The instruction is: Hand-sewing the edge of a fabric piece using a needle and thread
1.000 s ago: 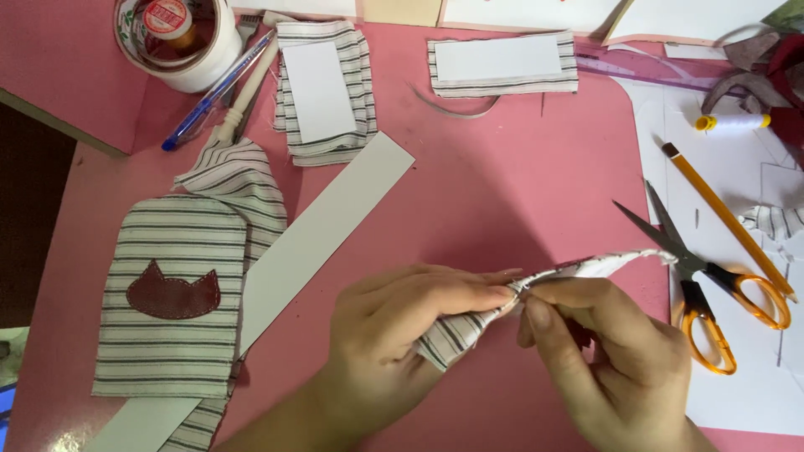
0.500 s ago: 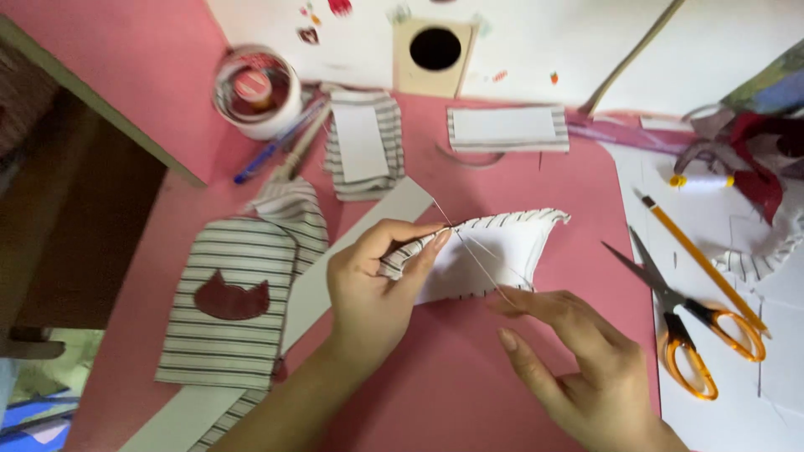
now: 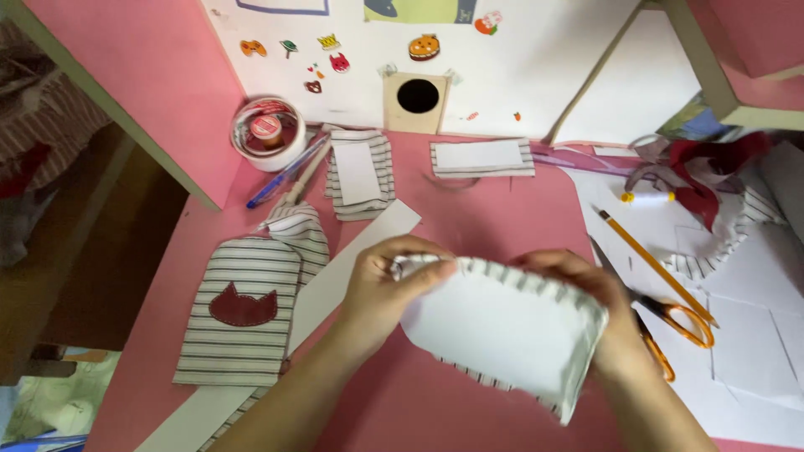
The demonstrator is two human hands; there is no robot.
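Both my hands hold up a striped fabric piece (image 3: 502,331) with a white paper face, its stitched striped edge running along the top. My left hand (image 3: 389,289) pinches its upper left corner. My right hand (image 3: 603,322) grips its right side from behind, fingers partly hidden by the piece. The piece hangs above the pink table (image 3: 494,213), near its front middle.
Left lie a striped pocket with a dark red cat shape (image 3: 243,314), a white card strip (image 3: 335,285), pens (image 3: 285,176) and a tape roll (image 3: 268,134). Two striped pieces (image 3: 360,172) lie behind. Orange-handled scissors (image 3: 662,314), a pencil (image 3: 653,264) and white paper (image 3: 754,335) lie right.
The view has tilted up toward the back wall. The fabric piece has been turned so its white face shows, and my right hand moved up from below onto its right side.
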